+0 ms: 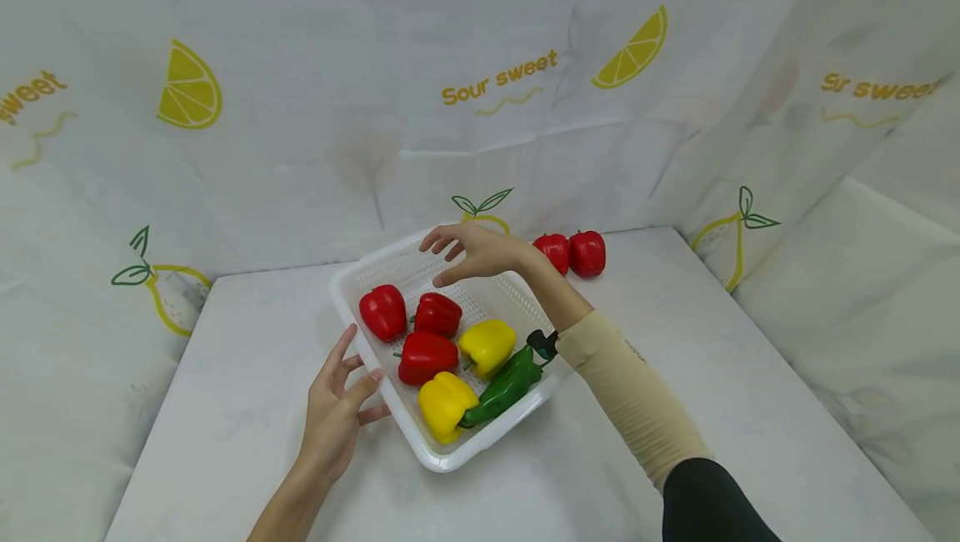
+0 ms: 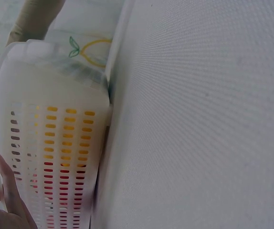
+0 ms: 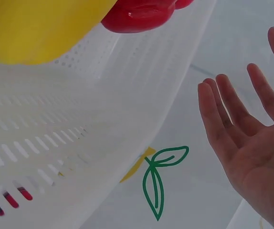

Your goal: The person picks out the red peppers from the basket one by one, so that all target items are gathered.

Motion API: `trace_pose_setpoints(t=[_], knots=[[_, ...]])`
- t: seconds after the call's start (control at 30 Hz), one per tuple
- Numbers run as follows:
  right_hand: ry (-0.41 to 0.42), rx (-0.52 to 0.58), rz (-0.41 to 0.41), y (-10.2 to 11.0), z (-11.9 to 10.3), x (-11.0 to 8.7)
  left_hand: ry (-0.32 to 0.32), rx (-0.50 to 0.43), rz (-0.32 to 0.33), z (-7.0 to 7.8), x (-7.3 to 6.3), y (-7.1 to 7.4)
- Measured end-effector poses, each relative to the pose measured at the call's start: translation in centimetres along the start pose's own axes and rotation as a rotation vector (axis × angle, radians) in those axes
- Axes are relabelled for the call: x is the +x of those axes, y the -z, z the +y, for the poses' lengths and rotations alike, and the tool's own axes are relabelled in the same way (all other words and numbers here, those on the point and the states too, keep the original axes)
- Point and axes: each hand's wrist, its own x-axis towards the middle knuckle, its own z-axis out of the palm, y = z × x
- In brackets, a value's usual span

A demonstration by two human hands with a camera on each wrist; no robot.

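Observation:
A white perforated plastic basket (image 1: pixel 442 460) holds three red bell peppers (image 1: pixel 383 313), two yellow bell peppers (image 1: pixel 487 348) and a long green pepper (image 1: pixel 510 388). My left hand (image 1: pixel 336 409) touches the basket's left side, fingers fairly straight and the thumb by the rim. Seen from the left wrist, a finger (image 2: pixel 12 186) lies along the outer wall. My right hand (image 1: pixel 480 252) hovers over the far part of the basket, holding nothing. Its fingers are loosely spread, and the palm (image 3: pixel 261 167) shows in the right wrist view.
Two more red bell peppers (image 1: pixel 587 253) sit on the white table (image 1: pixel 247 375) behind the basket, to the right; the right forearm partly covers one. A white sheet with lemon prints (image 1: pixel 300 108) hangs behind. Something small and dark (image 1: pixel 542 344) shows by the right sleeve cuff.

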Motion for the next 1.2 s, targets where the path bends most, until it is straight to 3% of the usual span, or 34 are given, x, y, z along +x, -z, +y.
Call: trace_pose_setpoints(t=[0.5,1.2], knots=[[0.014,0.148,-0.182,-0.8,1.3,2.5,0.008,-0.005,0.002,0.0,0.0,0.1],[-0.217,0.212,-0.337,-2.7,3.8,4.6,0.002,-0.005,0.004,0.0,0.0,0.1]])
